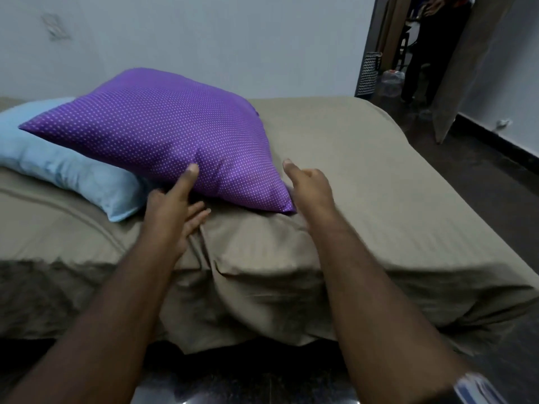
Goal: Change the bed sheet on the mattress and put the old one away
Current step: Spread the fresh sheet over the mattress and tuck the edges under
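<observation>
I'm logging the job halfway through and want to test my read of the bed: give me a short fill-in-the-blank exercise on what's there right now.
1. The purple dotted pillow lies partly on top of a light ____ pillow.
2. The sheet on the mattress is ____ in colour.
3. The left hand presses its ____ into the purple pillow's near edge.
4. The right hand is at the purple pillow's near ____.

Missing words: blue; tan; thumb; corner

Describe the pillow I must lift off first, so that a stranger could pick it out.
On the tan-sheeted bed, two pillows lie at the left. Take the purple pillow, which rests partly on top of the blue pillow. It alone has small pale dots.
</observation>
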